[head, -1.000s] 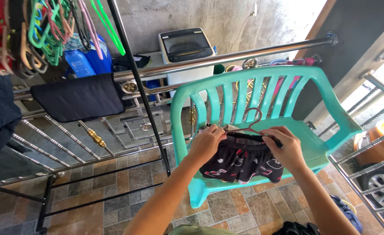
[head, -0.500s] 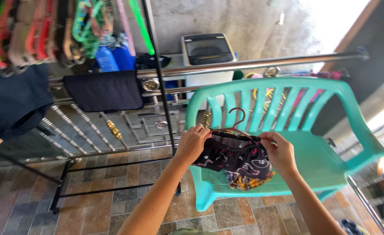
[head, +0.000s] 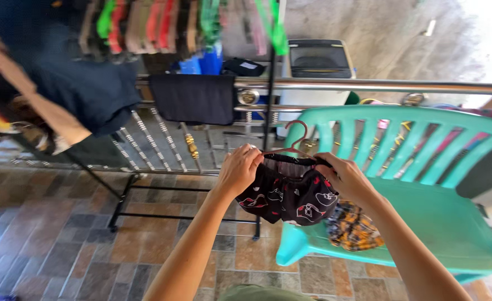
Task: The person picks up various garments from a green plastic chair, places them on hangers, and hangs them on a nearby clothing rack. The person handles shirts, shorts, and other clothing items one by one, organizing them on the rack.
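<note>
- L hand (head: 240, 170) & R hand (head: 343, 178) each pinch the waistband of black patterned shorts (head: 287, 192), stretched across a pink hanger (head: 296, 139).
- Held above teal chair (head: 441, 223); orange cloth (head: 354, 226) on seat.

Ahead, the steel railing (head: 368, 86) and the black rack pole (head: 268, 106) bar the way. Hangers (head: 145, 25) and a dark garment (head: 84, 83) crowd the upper left. The turquoise chair (head: 452, 223) blocks the right. The tiled floor (head: 62, 245) lower left lies open.
</note>
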